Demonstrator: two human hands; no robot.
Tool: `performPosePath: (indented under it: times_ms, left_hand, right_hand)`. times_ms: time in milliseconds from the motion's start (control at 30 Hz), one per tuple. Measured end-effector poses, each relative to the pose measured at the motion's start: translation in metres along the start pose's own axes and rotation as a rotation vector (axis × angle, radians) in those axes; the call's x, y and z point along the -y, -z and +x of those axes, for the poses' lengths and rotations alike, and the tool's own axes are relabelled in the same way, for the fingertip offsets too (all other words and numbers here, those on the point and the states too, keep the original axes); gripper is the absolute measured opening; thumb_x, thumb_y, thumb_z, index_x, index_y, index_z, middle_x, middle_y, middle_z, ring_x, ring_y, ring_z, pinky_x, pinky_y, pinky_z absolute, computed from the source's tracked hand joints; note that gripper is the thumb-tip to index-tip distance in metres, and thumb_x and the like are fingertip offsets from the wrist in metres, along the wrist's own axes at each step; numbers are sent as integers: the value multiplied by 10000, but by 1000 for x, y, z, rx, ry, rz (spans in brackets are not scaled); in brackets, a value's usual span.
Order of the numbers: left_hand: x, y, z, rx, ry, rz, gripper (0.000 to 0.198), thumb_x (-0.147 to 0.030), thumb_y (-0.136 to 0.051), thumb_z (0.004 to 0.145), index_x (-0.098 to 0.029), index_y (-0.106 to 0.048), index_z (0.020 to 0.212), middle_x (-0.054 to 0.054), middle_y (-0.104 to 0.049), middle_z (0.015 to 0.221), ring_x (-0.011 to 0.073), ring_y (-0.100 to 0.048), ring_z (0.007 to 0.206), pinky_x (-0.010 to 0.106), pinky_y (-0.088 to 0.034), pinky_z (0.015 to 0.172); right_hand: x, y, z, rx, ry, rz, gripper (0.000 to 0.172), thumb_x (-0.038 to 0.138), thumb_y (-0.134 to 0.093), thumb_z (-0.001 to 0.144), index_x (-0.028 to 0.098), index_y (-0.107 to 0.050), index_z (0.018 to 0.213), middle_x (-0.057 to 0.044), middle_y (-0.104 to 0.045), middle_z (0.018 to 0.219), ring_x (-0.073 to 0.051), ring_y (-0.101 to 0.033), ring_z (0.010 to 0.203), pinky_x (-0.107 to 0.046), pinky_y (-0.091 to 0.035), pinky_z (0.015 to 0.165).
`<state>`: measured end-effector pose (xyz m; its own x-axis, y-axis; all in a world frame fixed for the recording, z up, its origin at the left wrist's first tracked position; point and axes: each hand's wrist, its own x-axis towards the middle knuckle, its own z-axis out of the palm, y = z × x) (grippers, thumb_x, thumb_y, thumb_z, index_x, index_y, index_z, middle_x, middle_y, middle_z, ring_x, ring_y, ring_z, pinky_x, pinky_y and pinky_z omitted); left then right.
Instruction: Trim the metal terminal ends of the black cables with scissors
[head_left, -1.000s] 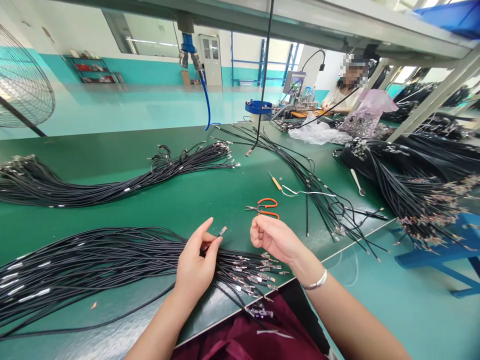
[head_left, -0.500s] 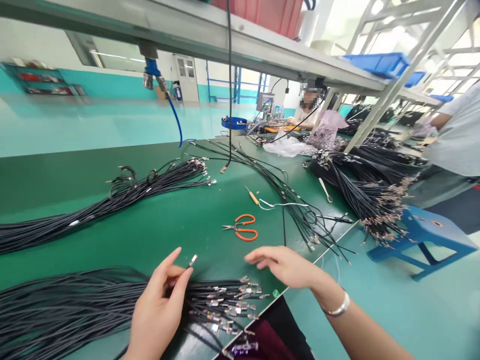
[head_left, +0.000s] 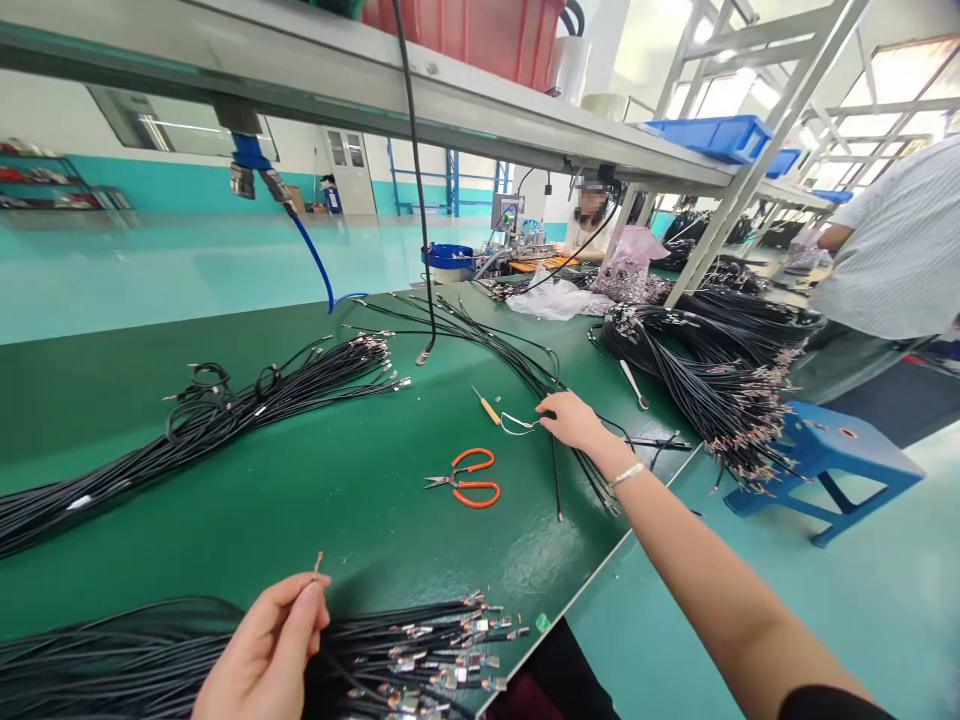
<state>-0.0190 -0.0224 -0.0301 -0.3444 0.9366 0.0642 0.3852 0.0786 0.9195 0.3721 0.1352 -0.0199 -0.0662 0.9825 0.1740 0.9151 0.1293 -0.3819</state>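
Clock centring on the scissors (head_left: 453, 480), 12 pointing straight away from you across the green worktop (head_left: 367, 480).

Left hand (head_left: 262, 648), at 8: your grip is narrow, thumb and fingertips holding a cable end (head_left: 319, 563), its coppery tip standing clear above them. Your hand is hiding whatever is running below. Under and beside it the near bundle (head_left: 112, 650) is lying, its metal terminals (head_left: 472, 657) spreading out around 6.

Right hand (head_left: 574, 420), at 2: your arm is stretching out over the loose cables (head_left: 487, 345), fingers curling just by the end of the white cord (head_left: 517, 430). Cannot tell whether this grip is holding the cord, a cable or nothing.

Handling, my judgement: you should be pinching the cable end lightly, below the metal, so the tip isn't bending. You should be letting your right fingertips single out one strand; the cord and cables are lying close, and a broad grab could be dragging several. Mind the yellow-handled pick (head_left: 490, 411) at 1: its point is facing away from you, near your right fingers. The scissors' blades are pointing to 9, so you should be bringing your right forearm back clear of the handles.
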Motion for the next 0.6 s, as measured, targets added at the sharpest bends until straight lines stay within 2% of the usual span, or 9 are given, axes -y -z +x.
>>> performPosePath:
  times_ms: [100, 133, 200, 267, 400, 500, 600]
  left_hand:
    - [-3, 1, 0, 58, 98, -58, 616, -756, -636, 543, -202, -653, 812, -4, -612, 660, 160, -551, 607, 255, -473, 572]
    - [-5, 1, -1, 37, 118, -67, 637, -754, -659, 510, -200, -663, 826, 1, -621, 693, 158, -547, 631, 250, -470, 591]
    - [-7, 2, -1, 3, 147, -76, 661, -723, -708, 469, -207, -688, 881, -2, -620, 725, 149, -534, 659, 237, -458, 613]
    - [-9, 4, -2, 17, 181, -88, 653, -686, -736, 471, -214, -709, 921, -12, -598, 700, 138, -510, 640, 228, -439, 588]
    - [-12, 9, -6, 116, 233, -191, 558, -639, -737, 549, -187, -736, 877, -12, -570, 631, 104, -422, 545, 217, -383, 496]
    - [-16, 12, -10, 136, 168, -304, 442, -554, -728, 653, -184, -729, 895, -24, -539, 575, 87, -404, 514, 204, -346, 475]
    - [-19, 14, -13, 146, 120, -413, 374, -473, -732, 699, -174, -722, 923, 14, -635, 701, 56, -385, 482, 199, -302, 444]
  right_hand:
    - [-7, -2, 15, -37, 56, -36, 199, 313, -564, 928, 155, -627, 1032, -72, -629, 1100, -192, -608, 984, -411, -500, 880]
    - [-7, -1, 15, -72, 80, -39, 187, 307, -569, 924, 154, -635, 1010, -71, -636, 1084, -189, -612, 973, -408, -502, 876]
    - [-1, 6, 9, -181, 141, -29, 148, 278, -594, 904, 157, -668, 946, -82, -650, 1079, -207, -609, 998, -427, -489, 901]
    - [11, 17, -4, -314, 223, 6, 131, 241, -591, 893, 183, -708, 909, -95, -665, 1089, -229, -607, 1029, -439, -479, 930]
    - [55, 30, -37, -482, 449, 139, 212, 214, -520, 916, 253, -723, 965, -54, -702, 1065, -187, -655, 969, -360, -527, 896]
    - [97, 25, -56, -501, 616, 255, 204, 178, -527, 907, 255, -704, 974, -35, -720, 1031, -152, -677, 929, -301, -548, 864]
    - [138, 10, -70, -481, 739, 359, 217, 125, -537, 888, 251, -687, 982, -32, -723, 1028, -140, -683, 917, -278, -556, 854]
